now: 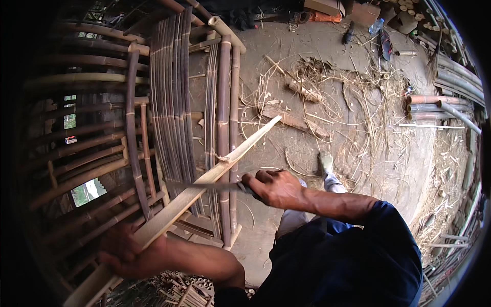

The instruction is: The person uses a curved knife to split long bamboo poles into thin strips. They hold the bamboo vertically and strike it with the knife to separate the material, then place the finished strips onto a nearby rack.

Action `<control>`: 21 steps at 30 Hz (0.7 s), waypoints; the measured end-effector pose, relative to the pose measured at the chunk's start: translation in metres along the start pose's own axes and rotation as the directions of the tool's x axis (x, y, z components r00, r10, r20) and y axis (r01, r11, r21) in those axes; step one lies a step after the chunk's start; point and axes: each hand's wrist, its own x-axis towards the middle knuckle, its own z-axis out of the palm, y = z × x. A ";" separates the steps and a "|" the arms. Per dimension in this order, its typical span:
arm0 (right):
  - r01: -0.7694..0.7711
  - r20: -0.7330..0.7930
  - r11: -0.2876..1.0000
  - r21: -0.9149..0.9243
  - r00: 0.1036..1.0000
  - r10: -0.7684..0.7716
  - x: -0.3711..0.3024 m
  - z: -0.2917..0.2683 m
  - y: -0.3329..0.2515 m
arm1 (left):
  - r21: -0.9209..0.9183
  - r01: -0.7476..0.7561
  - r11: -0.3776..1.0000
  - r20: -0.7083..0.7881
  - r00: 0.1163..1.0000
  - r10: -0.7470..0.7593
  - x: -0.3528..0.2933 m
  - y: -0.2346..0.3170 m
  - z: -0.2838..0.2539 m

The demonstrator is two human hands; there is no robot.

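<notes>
A split bamboo strip is gripped by the left hand near a bamboo frame as a knife, clenched in the right hand, is held across it, splitting apparently done, shaving seemingly unfinished with a curl left attached.

The dusty, grey-brown floor was littered with thin, curling strips. A flat wooden plank lay slantwise among them, near a short, thick chunk. Farther off lay a dark sandal near a clear bottle; toward the right, cut poles rested close together.
</notes>
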 end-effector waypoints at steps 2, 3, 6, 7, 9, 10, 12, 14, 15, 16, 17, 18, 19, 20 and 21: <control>-0.185 0.138 0.980 -0.073 0.971 0.194 -0.002 0.049 0.069 | 0.082 -0.009 0.997 0.091 0.996 0.001 -0.002 0.009 -0.004; -0.437 0.324 0.890 -0.129 0.830 0.454 0.005 0.060 0.099 | 0.289 -0.062 0.955 -0.014 0.998 0.069 -0.003 0.007 0.005; -0.252 0.039 0.951 -0.178 0.964 0.263 -0.010 0.111 0.119 | 0.502 -0.048 0.863 -0.148 0.979 0.141 -0.007 -0.004 0.020; -0.418 0.182 0.905 -0.079 0.887 0.425 0.013 0.065 0.084 | 0.325 0.034 0.945 -0.079 0.997 -0.009 0.007 0.016 -0.013; -0.177 0.070 0.978 -0.110 0.980 0.185 0.015 0.043 0.058 | -0.054 -0.007 0.999 0.236 0.971 0.020 0.002 0.009 -0.030; -0.062 -0.077 0.996 -0.063 0.995 0.057 0.006 0.039 0.037 | -0.166 0.114 0.980 0.179 0.980 -0.084 0.003 0.019 -0.023; 0.087 -0.166 0.976 -0.199 0.979 -0.122 -0.005 0.073 0.094 | 0.295 -0.156 0.943 0.090 0.987 0.135 -0.001 0.018 -0.027; -0.258 -0.067 0.926 -0.275 0.966 0.249 -0.031 0.119 0.192 | 0.279 -0.112 0.954 0.206 0.977 0.054 0.004 0.022 -0.038; -0.391 -0.007 0.854 -0.343 0.910 0.414 -0.043 0.142 0.238 | 0.272 -0.112 0.956 0.264 0.964 0.038 0.007 0.023 -0.040; -0.498 0.093 0.802 -0.330 0.828 0.552 -0.039 0.150 0.241 | 0.234 -0.154 0.960 0.125 0.984 0.127 0.003 0.015 -0.031; -0.488 0.113 0.815 -0.311 0.833 0.541 -0.033 0.147 0.242 | 0.201 -0.174 0.964 -0.021 0.983 0.182 -0.004 0.003 -0.010; -0.496 0.154 0.822 -0.280 0.822 0.549 -0.041 0.144 0.227 | 0.185 -0.169 0.968 -0.161 0.967 0.200 -0.010 -0.005 0.011; -0.495 0.231 0.832 -0.251 0.804 0.548 -0.039 0.135 0.201 | 0.211 -0.157 0.965 -0.367 0.902 0.227 -0.010 -0.008 0.024; -0.477 0.284 0.848 -0.231 0.801 0.527 -0.019 0.115 0.191 | 0.253 -0.192 0.948 -0.292 0.919 0.264 -0.010 -0.011 0.022; -0.428 0.299 0.894 -0.134 0.843 0.448 -0.010 0.104 0.173 | 0.286 -0.233 0.929 -0.208 0.932 0.297 -0.006 -0.009 0.012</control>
